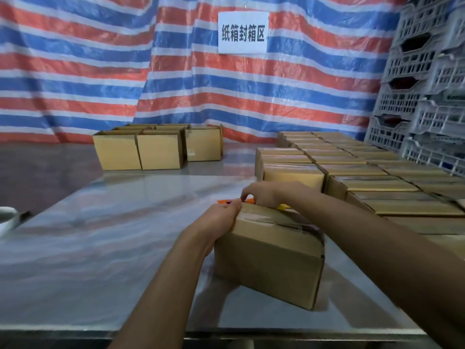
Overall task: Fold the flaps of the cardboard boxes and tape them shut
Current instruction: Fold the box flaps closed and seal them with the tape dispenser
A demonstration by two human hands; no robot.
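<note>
A closed cardboard box [269,258] stands on the steel table [100,248] in front of me, with clear tape along its top seam. My left hand [221,217] grips the box's far left top corner, fingers curled over the edge. My right hand [261,195] reaches over the far end of the box, fingers bent down onto the top edge. An orange and yellow tool [227,202], mostly hidden, lies just behind the box under my hands.
Several taped boxes [364,177] are packed in rows on the right. Three open boxes [158,149] stand at the far end. Grey plastic crates [427,84] are stacked at the right. A white roll [7,217] sits at the left edge.
</note>
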